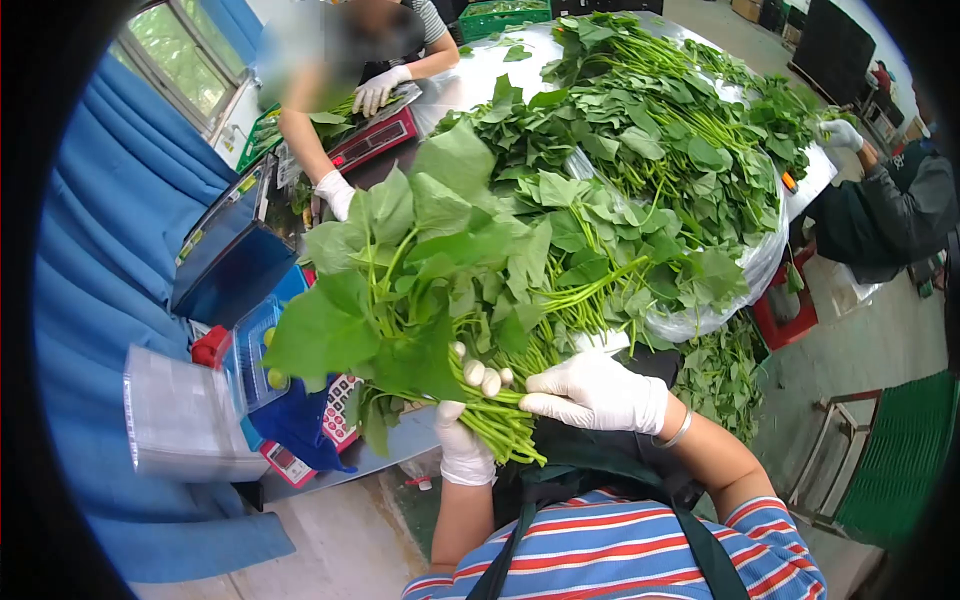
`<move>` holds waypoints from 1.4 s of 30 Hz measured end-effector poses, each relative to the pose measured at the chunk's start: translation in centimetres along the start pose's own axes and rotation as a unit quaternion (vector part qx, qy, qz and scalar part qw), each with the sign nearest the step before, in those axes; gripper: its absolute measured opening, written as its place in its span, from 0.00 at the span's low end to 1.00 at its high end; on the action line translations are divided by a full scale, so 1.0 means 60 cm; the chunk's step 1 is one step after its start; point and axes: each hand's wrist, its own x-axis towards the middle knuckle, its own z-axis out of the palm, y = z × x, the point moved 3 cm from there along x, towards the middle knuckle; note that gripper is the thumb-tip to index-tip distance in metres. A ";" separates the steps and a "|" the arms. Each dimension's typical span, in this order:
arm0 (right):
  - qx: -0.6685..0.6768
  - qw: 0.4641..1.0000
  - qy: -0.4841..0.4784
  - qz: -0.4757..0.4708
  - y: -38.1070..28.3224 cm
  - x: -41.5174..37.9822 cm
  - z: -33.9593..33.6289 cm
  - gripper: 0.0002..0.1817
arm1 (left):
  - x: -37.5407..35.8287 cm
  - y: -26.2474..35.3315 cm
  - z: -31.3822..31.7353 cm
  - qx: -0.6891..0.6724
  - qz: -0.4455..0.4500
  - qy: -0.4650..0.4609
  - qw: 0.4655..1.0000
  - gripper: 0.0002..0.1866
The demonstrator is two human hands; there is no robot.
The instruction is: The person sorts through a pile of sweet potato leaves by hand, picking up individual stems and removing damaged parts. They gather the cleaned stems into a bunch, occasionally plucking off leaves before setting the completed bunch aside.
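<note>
A bunch of sweet potato greens (495, 420) lies across my left hand (466, 448), whose gloved fingers are wrapped round the stems. Its broad leaves fan out to the upper left, and the cut stem ends point down and right. My right hand (600, 394), also in a white glove, pinches stems at the right side of this bunch; its fingertips touch them. Just beyond my hands, a large heap of the same greens (640, 150) covers much of the table (535, 45). Leaves hide part of my left fingers.
Across the table, a person's gloved hand (382, 90) is at a red scale (375, 140). Another person's gloved hand (840, 134) touches the heap at right. At left are a pink-and-white scale (290, 465), plastic bags (185, 415) and a blue curtain (120, 250). A red stool (785, 310) stands right.
</note>
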 end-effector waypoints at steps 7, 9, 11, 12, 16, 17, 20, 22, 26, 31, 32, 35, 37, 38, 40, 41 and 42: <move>-0.110 0.991 0.045 0.065 0.000 -0.035 -0.006 0.28 | 0.001 -0.006 0.005 0.102 0.036 0.102 0.989 0.26; -0.159 0.980 -0.008 0.118 -0.012 -0.051 -0.020 0.28 | 0.003 -0.007 0.008 0.084 0.044 0.095 0.991 0.24; -0.193 0.962 -0.041 0.188 0.004 -0.076 -0.028 0.32 | 0.010 0.011 0.005 0.055 0.069 0.105 0.991 0.23; -0.192 0.956 -0.067 0.213 0.017 -0.083 -0.037 0.30 | 0.016 0.023 0.005 0.042 0.089 0.115 0.988 0.23; -0.160 0.962 0.162 0.152 -0.008 -0.050 -0.080 0.21 | 0.011 0.016 0.022 0.091 0.072 0.108 0.987 0.23; -0.122 0.966 0.183 0.134 -0.027 -0.031 -0.087 0.21 | 0.008 0.007 0.025 0.110 0.063 0.101 0.987 0.23; -0.029 0.960 0.277 0.030 -0.052 0.022 -0.075 0.17 | -0.005 -0.012 0.022 0.196 0.044 0.172 0.964 0.22; -0.007 0.954 0.300 -0.026 -0.045 0.046 -0.051 0.14 | -0.006 -0.019 0.016 0.196 0.056 0.181 0.962 0.24; 0.057 0.951 0.301 -0.036 -0.020 0.050 -0.036 0.10 | -0.008 -0.014 0.009 0.174 0.057 0.211 0.960 0.26; 0.157 0.935 0.318 0.019 -0.026 0.039 -0.045 0.08 | -0.006 -0.024 0.000 0.156 0.012 0.188 0.970 0.26; 0.155 0.934 0.320 0.020 -0.023 0.042 -0.043 0.08 | -0.005 -0.026 0.010 0.173 0.021 0.218 0.960 0.27; 0.091 0.935 0.342 -0.032 -0.016 0.051 -0.037 0.11 | -0.004 -0.032 0.020 0.182 0.033 0.204 0.961 0.27; 0.161 0.932 0.324 -0.006 -0.019 0.045 -0.038 0.09 | -0.005 -0.029 0.015 0.178 0.027 0.203 0.963 0.28; 0.231 0.924 0.304 0.022 -0.021 0.043 -0.036 0.07 | -0.005 -0.028 0.018 0.178 0.028 0.204 0.962 0.28; 0.249 0.919 0.305 0.033 -0.024 0.038 -0.034 0.06 | -0.003 -0.028 0.028 0.181 0.025 0.166 0.969 0.26; 0.267 0.912 0.308 0.045 -0.022 0.033 -0.032 0.05 | -0.003 -0.029 0.024 0.181 0.024 0.167 0.969 0.26; 0.268 0.911 0.309 0.047 -0.021 0.027 -0.028 0.05 | -0.004 -0.031 0.016 0.173 0.022 0.189 0.967 0.25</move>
